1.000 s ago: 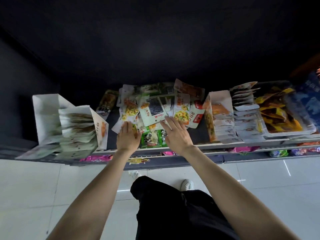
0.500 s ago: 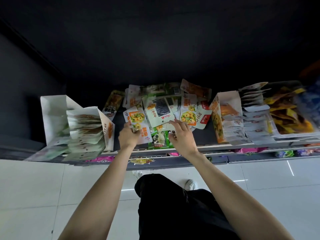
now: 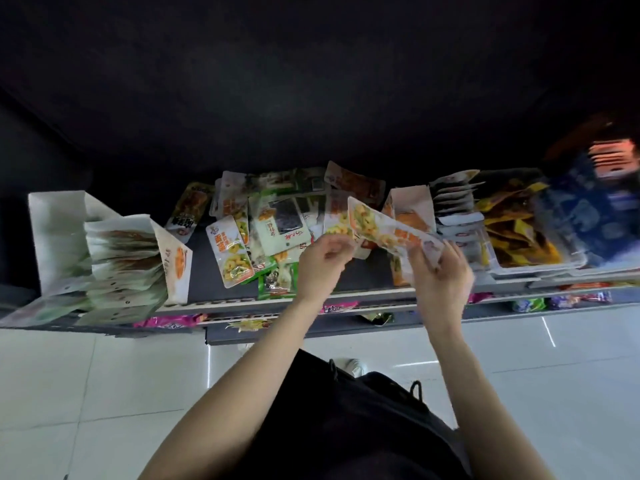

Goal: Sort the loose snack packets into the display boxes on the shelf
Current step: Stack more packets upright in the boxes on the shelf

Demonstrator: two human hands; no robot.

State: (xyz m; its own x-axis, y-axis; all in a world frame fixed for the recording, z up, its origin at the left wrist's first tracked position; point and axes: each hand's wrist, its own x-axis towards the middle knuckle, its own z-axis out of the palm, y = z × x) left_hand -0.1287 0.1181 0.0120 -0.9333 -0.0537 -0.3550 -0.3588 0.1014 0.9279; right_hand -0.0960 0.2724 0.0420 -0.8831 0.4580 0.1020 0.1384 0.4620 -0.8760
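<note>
Dark shelving fills the background above a pale tiled floor (image 3: 86,386). On the shelf (image 3: 363,294), a loose pile (image 3: 273,220) of glossy flat packets lies just left of the raised hands; their printed characters are too blurred to read. Both hands hold one packet (image 3: 388,226), white with yellow and orange print, above the shelf: the left hand (image 3: 323,263) pinches its left end, the right hand (image 3: 441,271) grips its right end. A white cardboard box (image 3: 138,258) stands far left of the pile, another box (image 3: 412,209) just behind the packet.

head view, looking down, shelf (image 3: 284,301) near
</note>
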